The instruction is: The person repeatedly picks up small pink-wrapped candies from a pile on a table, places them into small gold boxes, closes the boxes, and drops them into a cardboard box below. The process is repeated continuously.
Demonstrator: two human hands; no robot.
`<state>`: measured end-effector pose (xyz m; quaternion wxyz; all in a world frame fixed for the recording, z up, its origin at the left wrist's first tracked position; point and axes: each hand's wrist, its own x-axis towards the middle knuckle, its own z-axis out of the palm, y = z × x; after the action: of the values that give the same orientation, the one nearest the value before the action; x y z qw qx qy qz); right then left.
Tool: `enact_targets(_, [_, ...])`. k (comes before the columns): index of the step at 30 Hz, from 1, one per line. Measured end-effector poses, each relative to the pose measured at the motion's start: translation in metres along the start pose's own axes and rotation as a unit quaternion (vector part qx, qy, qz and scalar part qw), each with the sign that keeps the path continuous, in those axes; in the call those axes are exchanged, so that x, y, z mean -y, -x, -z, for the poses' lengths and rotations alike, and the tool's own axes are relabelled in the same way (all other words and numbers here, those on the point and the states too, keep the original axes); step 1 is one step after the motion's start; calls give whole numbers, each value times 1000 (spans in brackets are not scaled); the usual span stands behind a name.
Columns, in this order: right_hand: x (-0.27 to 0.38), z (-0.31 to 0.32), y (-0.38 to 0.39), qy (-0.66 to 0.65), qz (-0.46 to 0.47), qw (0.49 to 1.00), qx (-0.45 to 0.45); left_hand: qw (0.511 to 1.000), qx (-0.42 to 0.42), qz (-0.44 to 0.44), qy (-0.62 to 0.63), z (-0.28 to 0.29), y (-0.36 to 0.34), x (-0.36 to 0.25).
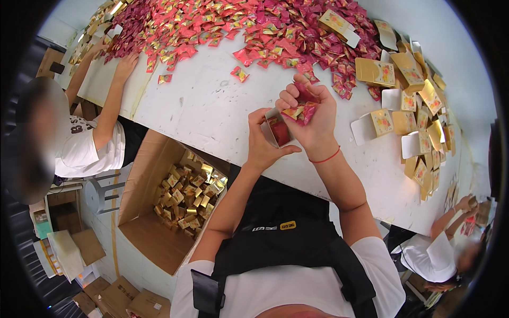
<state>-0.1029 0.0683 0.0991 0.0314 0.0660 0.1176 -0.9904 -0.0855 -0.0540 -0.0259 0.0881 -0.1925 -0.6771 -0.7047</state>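
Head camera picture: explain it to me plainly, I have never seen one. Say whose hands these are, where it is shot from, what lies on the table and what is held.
No machine here: a person wears a wide fisheye camera on the head, looking down, so straight edges bend. The two forearms coming up from below are that person's own. The left hand holds a small open box; the right hand grips a bunch of red sachets over it. On the white table lie a big heap of red packets and, to the right, gold boxes. Below left, a cardboard carton holds filled gold boxes. Other people work at both sides.
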Motion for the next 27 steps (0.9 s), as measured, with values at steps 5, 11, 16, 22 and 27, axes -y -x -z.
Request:
enact_targets(5, [-10, 0, 6, 219, 163, 962, 3, 1000, -4, 13, 11, -1, -1, -6])
enact_targets(11, [-17, 3, 12, 312, 202, 929, -14, 999, 17, 43, 21, -1, -1, -7])
enact_targets(16, [-17, -1, 18, 392, 211, 895, -1, 998, 40, 36, 32, 1, -1, -11])
enact_targets(22, [-17, 7, 17, 420, 203, 884, 18, 984, 147, 95, 37, 6, -4, -21])
enact_targets(27, [0, 22, 26, 495, 240, 834, 42, 985, 107, 99, 90, 8, 0, -10])
